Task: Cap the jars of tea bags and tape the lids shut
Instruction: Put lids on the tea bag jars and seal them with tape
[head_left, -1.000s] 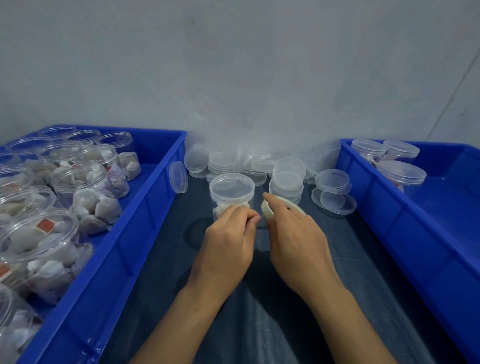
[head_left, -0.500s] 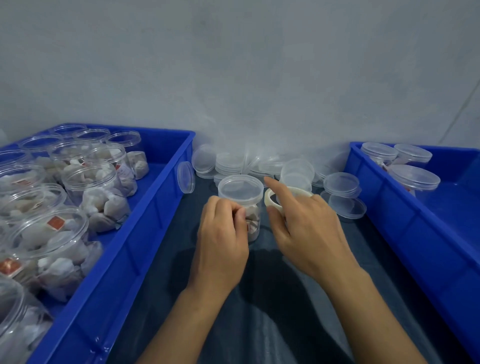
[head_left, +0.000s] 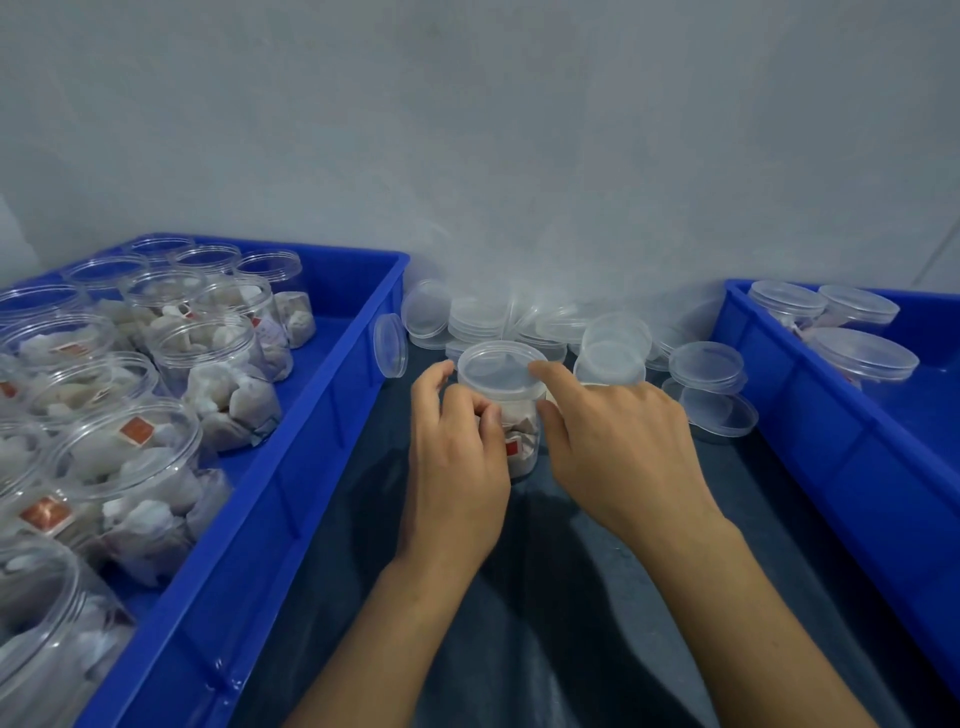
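A clear capped jar of tea bags (head_left: 511, 410) stands on the dark mat between two crates. My left hand (head_left: 457, 457) grips the jar's left side with curled fingers, the index tip up by the lid (head_left: 496, 366). My right hand (head_left: 623, 441) is against the jar's right side, with the index fingertip on the lid's rim and the thumb on the wall below. A pale sliver of the tape roll (head_left: 549, 399) shows between that finger and thumb; the rest is hidden under the hand.
A blue crate (head_left: 311, 415) on the left holds several uncapped jars of tea bags (head_left: 213, 384). A blue crate (head_left: 810, 415) on the right holds capped jars (head_left: 862, 358). Loose clear lids (head_left: 711, 374) are piled along the wall behind the jar.
Both hands have moved forward onto the jar. The tape roll, in plain view in my right hand earlier, is now mostly hidden against the jar. The camera has shifted closer.
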